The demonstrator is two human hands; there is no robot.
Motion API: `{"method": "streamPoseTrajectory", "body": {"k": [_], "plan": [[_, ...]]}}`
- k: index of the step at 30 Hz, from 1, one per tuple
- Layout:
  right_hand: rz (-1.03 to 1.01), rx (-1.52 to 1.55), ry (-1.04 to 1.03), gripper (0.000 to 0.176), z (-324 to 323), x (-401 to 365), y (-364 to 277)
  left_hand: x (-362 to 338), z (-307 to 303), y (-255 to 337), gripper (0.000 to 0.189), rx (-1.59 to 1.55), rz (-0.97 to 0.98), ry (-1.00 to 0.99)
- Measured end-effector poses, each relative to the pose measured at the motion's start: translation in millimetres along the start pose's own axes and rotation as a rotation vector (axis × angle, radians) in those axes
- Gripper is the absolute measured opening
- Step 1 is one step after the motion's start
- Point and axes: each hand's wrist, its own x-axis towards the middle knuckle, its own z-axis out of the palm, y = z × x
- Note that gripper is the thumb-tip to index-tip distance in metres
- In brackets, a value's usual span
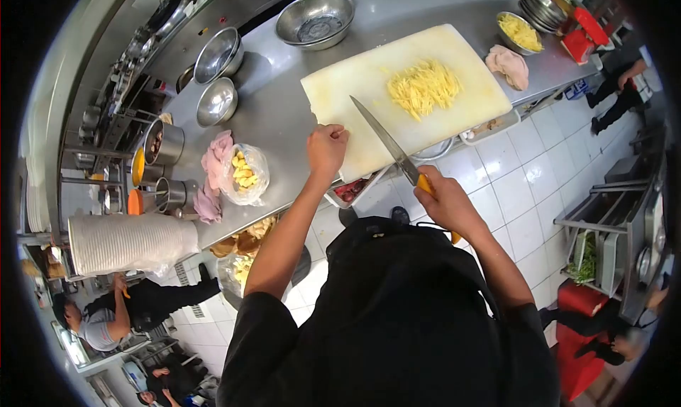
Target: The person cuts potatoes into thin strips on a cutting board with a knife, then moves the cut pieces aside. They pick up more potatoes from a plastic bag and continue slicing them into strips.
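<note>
On the steel table lies a white cutting board point(340, 81) with a heap of yellow strips point(424, 88) on its right part. My right hand point(445, 200) is closed round the yellow handle of a knife point(386, 139), whose blade points up and left over the board's near edge. At the board's left edge is my left hand point(328, 148), its fingers curled together; whether anything small is between them is hidden. Left of that hand, a clear plastic bag point(257, 194) holds yellow pieces, beside pink cloths point(216, 155).
Steel bowls point(316, 20) stand behind and left of the board. At the right are a bowl of yellow strips point(520, 32), a pink cloth point(508, 67) and a red device point(584, 35). Stacked containers point(131, 242) stand at the left. Several people are farther off on both sides.
</note>
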Motion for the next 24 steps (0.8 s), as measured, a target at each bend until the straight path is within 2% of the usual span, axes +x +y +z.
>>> {"method": "streamPoseTrajectory", "body": {"k": [4,10,12,15,17,24], "plan": [[-0.038,-0.034,0.015,0.043,4.0,14.8,-5.2,-14.6,0.2,1.8,0.022,-0.083,0.028,0.06],[0.062,-0.035,0.008,0.041,-7.6,14.6,-20.4,-16.8,-3.1,-3.9,0.019,-0.088,0.067,0.102],[-0.022,-0.066,0.026,0.041,-4.2,19.4,-19.9,-17.5,5.8,-14.0,0.018,-0.134,0.07,0.151],[-0.099,-0.098,0.032,0.042,6.5,40.2,-24.5,-20.7,7.8,-5.0,0.015,-0.171,-0.028,0.206],[-0.145,-0.115,0.033,0.044,15.9,63.3,-35.6,-21.1,16.2,-4.6,0.013,-0.138,-0.005,0.29],[-0.168,-0.242,-0.031,0.06,45.3,128.1,-48.2,-14.9,34.1,-2.0,0.008,-0.224,-0.039,0.471]]}}
